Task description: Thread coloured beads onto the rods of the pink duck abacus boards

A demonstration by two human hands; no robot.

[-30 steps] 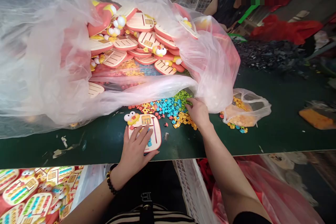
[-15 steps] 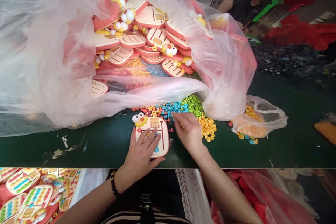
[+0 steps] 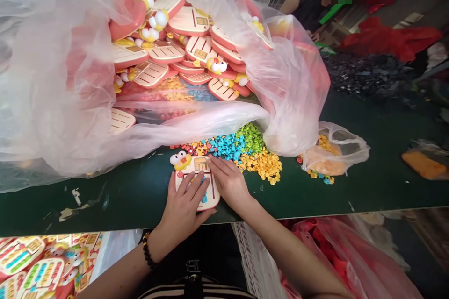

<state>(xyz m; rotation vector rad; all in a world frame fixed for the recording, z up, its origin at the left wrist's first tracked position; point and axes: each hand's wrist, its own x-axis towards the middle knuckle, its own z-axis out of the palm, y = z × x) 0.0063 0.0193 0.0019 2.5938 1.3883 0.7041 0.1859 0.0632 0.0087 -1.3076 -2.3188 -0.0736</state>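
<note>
A cream board with a red rim [image 3: 211, 200] and a yellow duck face with white eyes [image 3: 181, 160] lies on the green table. Across its left and middle part rests my left hand [image 3: 184, 201], fingers spread, a few blue pieces showing beside them. My right hand [image 3: 229, 184] is at the board's upper right, fingers together with the tips on its edge near a slot; whatever they hold is hidden. Just behind are heaps of small blue pieces [image 3: 228, 145], green pieces [image 3: 250, 138], yellow pieces [image 3: 263, 164] and red pieces [image 3: 187, 146].
A large clear plastic bag [image 3: 52, 79] full of boards [image 3: 152, 74] spans the back. To the right lies a small bag [image 3: 324, 159] with orange contents. Filled boards [image 3: 38, 275] are below the table at left. Another person [image 3: 305, 2] is at the back right.
My right hand has moved left from the heaps of pieces to the board's upper right. My left hand stays on the board. The whole view has shifted and tilted slightly.
</note>
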